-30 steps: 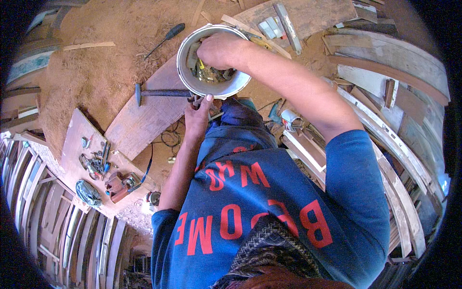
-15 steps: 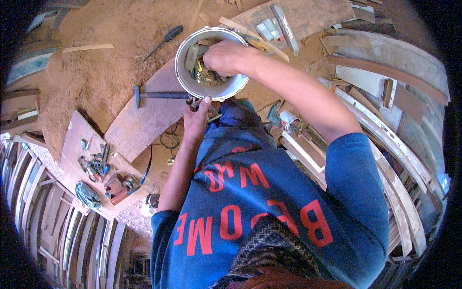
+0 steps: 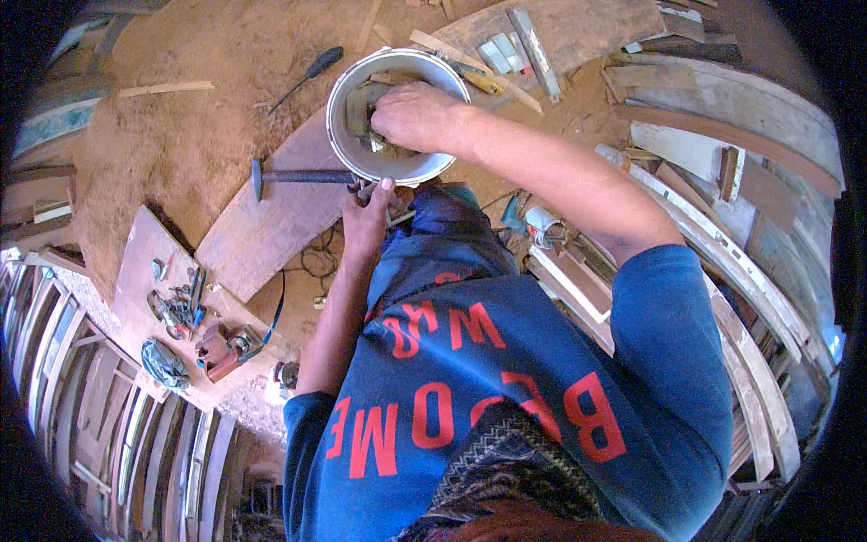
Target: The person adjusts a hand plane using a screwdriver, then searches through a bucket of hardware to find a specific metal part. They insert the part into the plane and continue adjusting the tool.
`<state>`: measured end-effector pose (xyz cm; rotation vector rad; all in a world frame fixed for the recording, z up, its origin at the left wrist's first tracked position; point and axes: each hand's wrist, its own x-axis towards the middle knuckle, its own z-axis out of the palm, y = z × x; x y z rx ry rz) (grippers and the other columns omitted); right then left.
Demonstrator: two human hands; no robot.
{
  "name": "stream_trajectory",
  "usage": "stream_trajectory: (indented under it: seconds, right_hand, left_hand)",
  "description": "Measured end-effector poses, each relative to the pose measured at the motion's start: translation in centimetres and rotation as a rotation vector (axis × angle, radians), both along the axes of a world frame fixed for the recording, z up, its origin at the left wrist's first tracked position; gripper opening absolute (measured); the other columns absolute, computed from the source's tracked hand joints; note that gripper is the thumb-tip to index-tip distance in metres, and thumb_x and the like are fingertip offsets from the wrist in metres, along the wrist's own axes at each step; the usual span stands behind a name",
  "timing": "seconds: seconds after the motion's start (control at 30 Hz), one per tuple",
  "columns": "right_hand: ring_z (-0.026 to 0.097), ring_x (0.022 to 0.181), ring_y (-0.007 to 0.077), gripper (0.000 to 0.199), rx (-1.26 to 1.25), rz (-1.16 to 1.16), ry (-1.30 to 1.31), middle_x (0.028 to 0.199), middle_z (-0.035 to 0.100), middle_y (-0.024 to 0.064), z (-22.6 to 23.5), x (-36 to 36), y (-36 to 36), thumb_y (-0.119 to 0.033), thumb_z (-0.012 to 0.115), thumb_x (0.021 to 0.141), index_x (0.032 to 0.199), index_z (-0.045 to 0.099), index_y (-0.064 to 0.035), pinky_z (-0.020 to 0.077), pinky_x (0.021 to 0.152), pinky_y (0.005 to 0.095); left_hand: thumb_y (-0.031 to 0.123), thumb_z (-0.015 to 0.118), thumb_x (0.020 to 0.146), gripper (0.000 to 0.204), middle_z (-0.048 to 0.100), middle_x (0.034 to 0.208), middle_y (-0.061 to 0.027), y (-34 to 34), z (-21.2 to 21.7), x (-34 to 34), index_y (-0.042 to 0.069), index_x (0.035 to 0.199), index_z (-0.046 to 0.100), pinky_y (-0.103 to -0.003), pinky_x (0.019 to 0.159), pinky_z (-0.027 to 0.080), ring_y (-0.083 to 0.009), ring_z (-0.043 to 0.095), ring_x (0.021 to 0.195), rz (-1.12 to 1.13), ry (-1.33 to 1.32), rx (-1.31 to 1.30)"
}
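Note:
My right hand [image 3: 415, 117] reaches down inside a white bucket [image 3: 347, 149], its fingers curled in. The fingertips are hidden, so what they grip cannot be made out. Small loose pieces [image 3: 376, 143] and a pale block-like item lie at the bottom, partly covered by the hand. Against the near-left rim, my left hand [image 3: 365, 217] is closed around the handle end of a hammer [image 3: 302, 177], its thumb up at the bucket's edge. The dark hammer handle points left, with the head at its far end.
A screwdriver [image 3: 310, 77] lies on the sawdust-covered ground beyond the bucket. Planks [image 3: 262, 217] and wood strips are scattered around. At left, a board carries metal tools [image 3: 185, 312] and a tape-like roll [image 3: 164, 363]. Stacked timber [image 3: 750, 361] lines the right side.
My right hand has shifted slightly left and nearer within the bucket, covering the yellow item seen before. My left hand and the hammer stay nearly in place.

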<state>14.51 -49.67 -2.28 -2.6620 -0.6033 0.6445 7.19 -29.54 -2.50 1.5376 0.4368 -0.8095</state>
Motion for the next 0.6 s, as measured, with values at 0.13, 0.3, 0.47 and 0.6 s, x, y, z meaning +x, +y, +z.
stream_trajectory:
  seconds: [0.13,0.3,0.47,0.6]
  right_hand:
    - [0.070,0.094,0.0362,0.020,-0.072,-0.035,0.073,0.089,0.072,0.0175,1.9,0.7,-0.8,-0.014,0.059,0.081,0.087,0.073,-0.0013,0.0554,0.083,0.0484]
    - [0.070,0.094,0.0363,0.018,-0.013,-0.049,0.058,0.090,0.072,0.0175,0.8,1.0,-0.4,-0.012,0.061,0.079,0.087,0.073,-0.0018,0.0553,0.082,0.0490]
    - [0.070,0.089,0.0358,0.018,0.101,0.041,-0.148,0.088,0.072,0.0172,-2.4,-1.5,-0.1,-0.013,0.059,0.080,0.084,0.074,-0.0041,0.0553,0.080,0.0486]
    - [0.070,0.088,0.0359,0.017,0.019,-0.011,-0.033,0.087,0.072,0.0176,-0.7,-1.1,-0.5,-0.014,0.059,0.080,0.080,0.074,-0.0044,0.0555,0.080,0.0482]
  left_hand:
    - [0.035,0.075,0.092,0.040,0.069,0.096,-0.0038,0.1,-0.8,-0.1,0.000,0.109,0.065,-0.030,0.071,0.049,-0.0122,0.060,0.079,0.001,0.056,-0.023]
    - [0.036,0.075,0.092,0.039,0.068,0.090,-0.0030,0.1,-0.6,0.0,0.001,0.105,0.065,-0.028,0.067,0.048,-0.0109,0.059,0.074,-0.019,0.065,-0.004]
    - [0.035,0.075,0.093,0.037,0.067,0.087,-0.0024,0.3,-1.0,-0.2,0.001,0.103,0.066,-0.028,0.065,0.047,-0.0108,0.058,0.071,-0.009,0.079,-0.020]
    - [0.035,0.074,0.093,0.036,0.067,0.089,-0.0023,0.1,-1.0,-0.2,0.001,0.104,0.066,-0.029,0.068,0.048,-0.0114,0.058,0.074,0.033,0.091,-0.043]
